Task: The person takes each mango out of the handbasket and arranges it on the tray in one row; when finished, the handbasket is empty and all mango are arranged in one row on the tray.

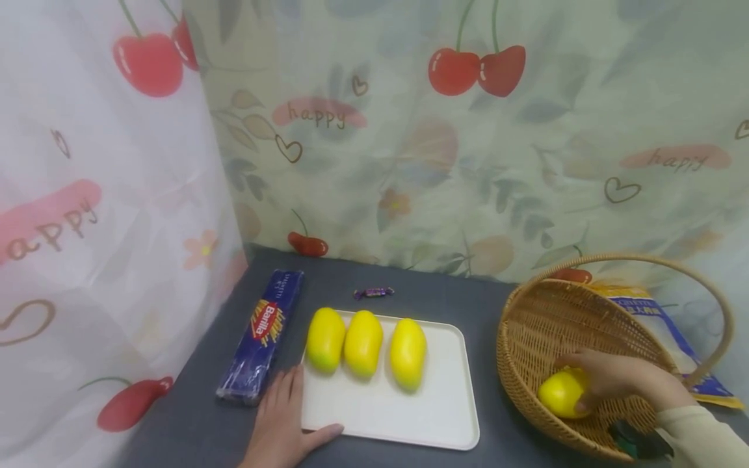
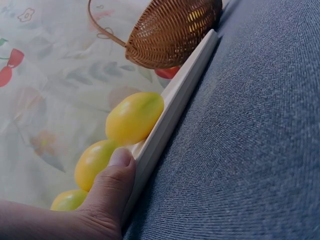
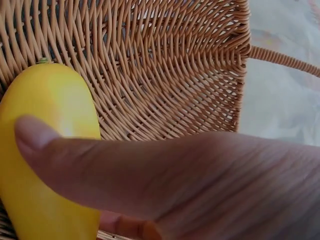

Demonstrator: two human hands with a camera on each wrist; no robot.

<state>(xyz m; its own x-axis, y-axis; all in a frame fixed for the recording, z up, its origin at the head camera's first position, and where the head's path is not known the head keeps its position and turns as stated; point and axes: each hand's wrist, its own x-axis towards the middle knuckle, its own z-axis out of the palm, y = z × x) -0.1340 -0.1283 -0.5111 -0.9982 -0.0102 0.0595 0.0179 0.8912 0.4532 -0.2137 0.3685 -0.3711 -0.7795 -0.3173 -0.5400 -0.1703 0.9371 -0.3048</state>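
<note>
Inside the wicker basket (image 1: 526, 325) at the right, my right hand (image 1: 623, 377) grips a yellow mango (image 1: 562, 393). The right wrist view shows the thumb lying across this mango (image 3: 55, 100), close to the woven wall; the other fingers are mostly hidden. Three more mangoes, the left one (image 1: 326, 341), the middle one (image 1: 363, 344) and the right one (image 1: 407, 354), lie side by side on a white rectangular tray (image 1: 433, 416). My left hand (image 1: 281, 422) rests at the tray's left near corner, fingers extended along the left side and thumb at the near edge.
A blue Barilla spaghetti pack (image 1: 263, 338) lies left of the tray. Behind the tray is a small purple-wrapped candy (image 1: 374, 293). A blue, white and yellow bag (image 1: 661, 318) lies behind the basket, whose tall handle (image 1: 728, 325) arches up. Printed curtains stand at the back and left.
</note>
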